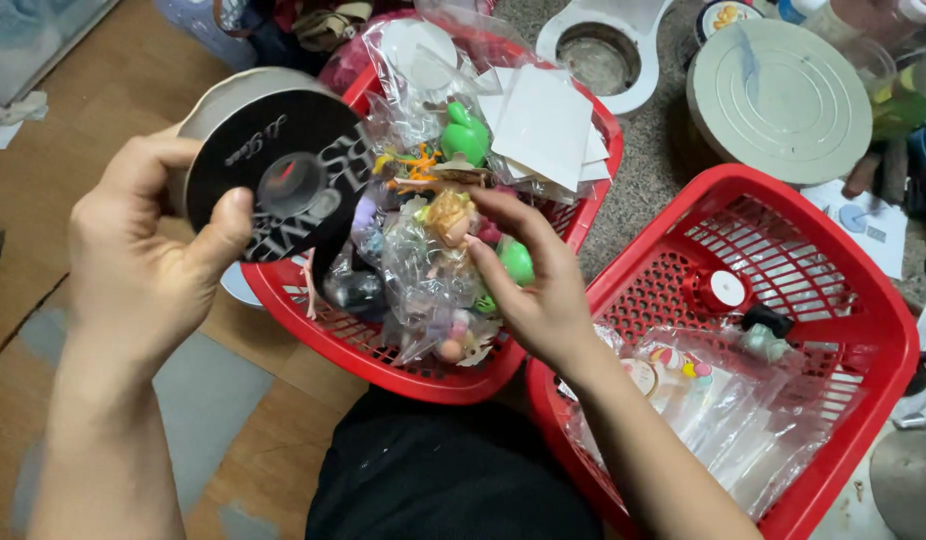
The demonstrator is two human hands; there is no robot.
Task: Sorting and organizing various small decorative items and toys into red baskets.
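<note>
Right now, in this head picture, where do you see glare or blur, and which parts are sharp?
Head view: glare on the clear bags of toys and on the black tape roll in the left hand; the right hand is sharp, with slight softness on the grey round lid near the top edge; light is even, shadows weak.

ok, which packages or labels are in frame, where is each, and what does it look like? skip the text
Tape roll: in left hand, black round label, pale lettering.
Bagged toy: at right hand, clear plastic, colourful figure.
Clear bags: lying flat in right red basket.
White cards: bagged, in left red basket.
Round sticker: white, right basket's floor.
</note>
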